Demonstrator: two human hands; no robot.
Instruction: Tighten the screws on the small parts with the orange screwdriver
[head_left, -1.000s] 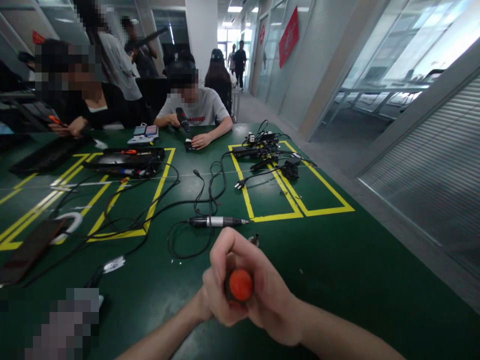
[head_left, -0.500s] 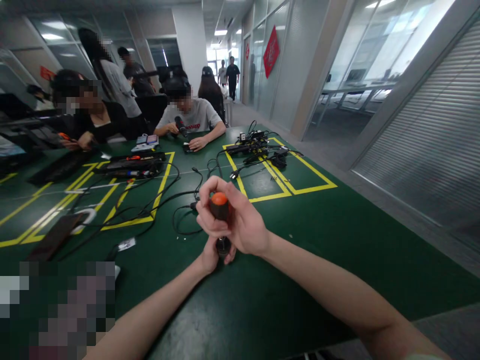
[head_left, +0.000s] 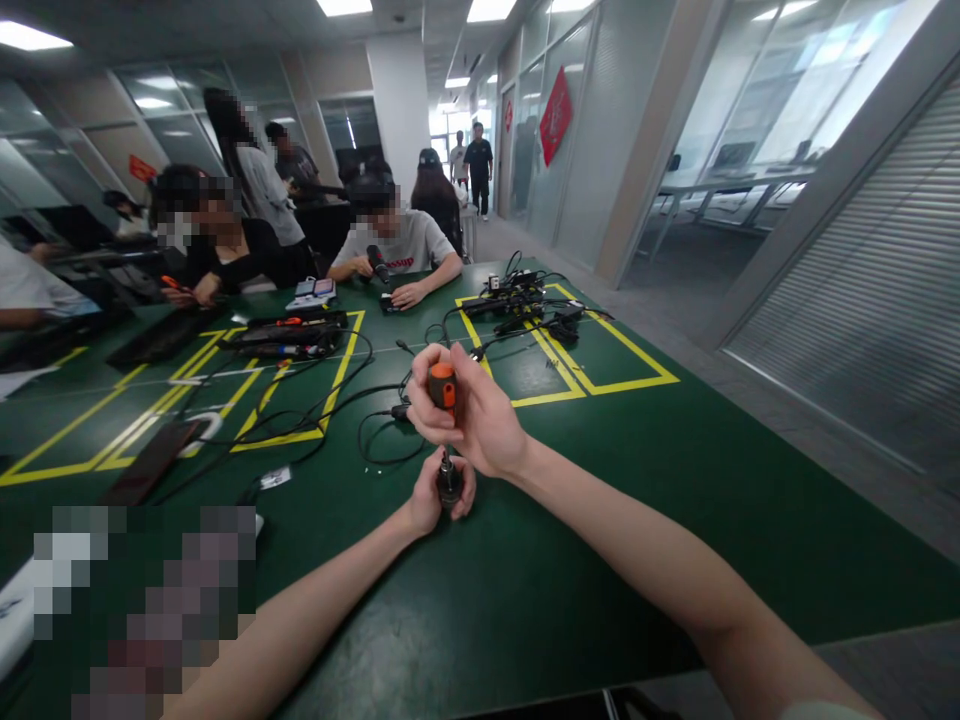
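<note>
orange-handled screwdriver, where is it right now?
Head view, centre: the orange-handled screwdriver stands upright in the right hand, tip down into a small dark part pinched by the left hand.

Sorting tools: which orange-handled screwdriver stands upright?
The screwdriver gripped in the right hand, tip down into the small part pinched by the left hand; the far one lies flat.

At frame centre, the right hand (head_left: 480, 425) sits directly above the left hand (head_left: 435, 497), both over the tabletop (head_left: 600, 500). The screwdriver (head_left: 442, 388) stands upright in the right hand's grip, its tip down in a small part (head_left: 449, 484) held by the left. Cables (head_left: 352, 400) lie behind them. A cable pile (head_left: 525, 300) lies upper right of centre, a phone (head_left: 154, 462) left.
</note>
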